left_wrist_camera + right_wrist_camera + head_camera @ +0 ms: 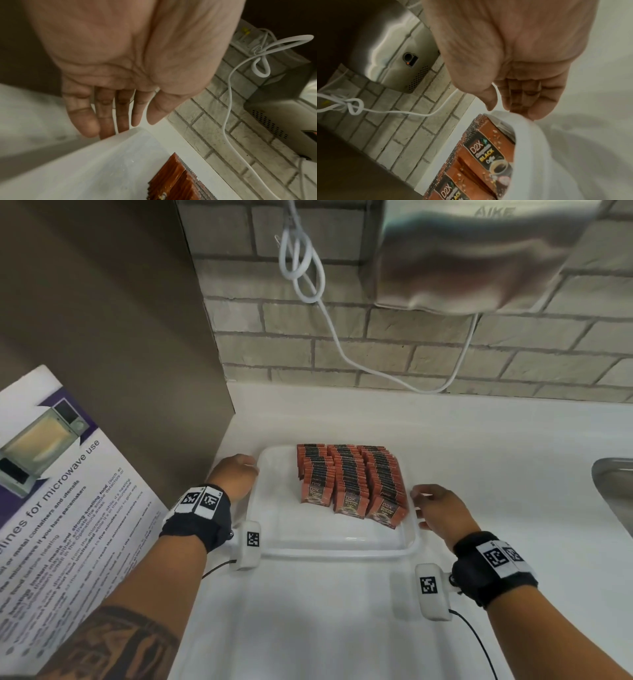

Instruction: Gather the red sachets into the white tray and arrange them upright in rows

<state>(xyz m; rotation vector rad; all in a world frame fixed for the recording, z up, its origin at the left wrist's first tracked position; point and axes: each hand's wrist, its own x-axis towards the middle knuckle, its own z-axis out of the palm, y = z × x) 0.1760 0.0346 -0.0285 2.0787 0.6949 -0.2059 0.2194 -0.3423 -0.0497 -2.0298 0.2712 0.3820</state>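
Note:
The white tray (337, 551) lies on the white counter. Red sachets (349, 477) stand in three rows in its right half; the left half is bare. My left hand (245, 469) is at the tray's left rim. In the left wrist view the left hand (111, 121) has straight fingers, their tips at the edge of the tray (85, 169), beside the sachets (176, 180). My right hand (420, 508) is at the right rim, fingers spread. In the right wrist view the right hand (510, 108) hangs loosely curled just over the tray's rim (527, 135), holding nothing, next to the sachets (488, 155).
A microwave-use poster (51, 491) leans at the left before a brown panel (120, 337). Behind the counter is a brick wall with a looped white cable (308, 268) and a steel hand dryer (479, 251). A metal sink edge (616, 491) shows at the right.

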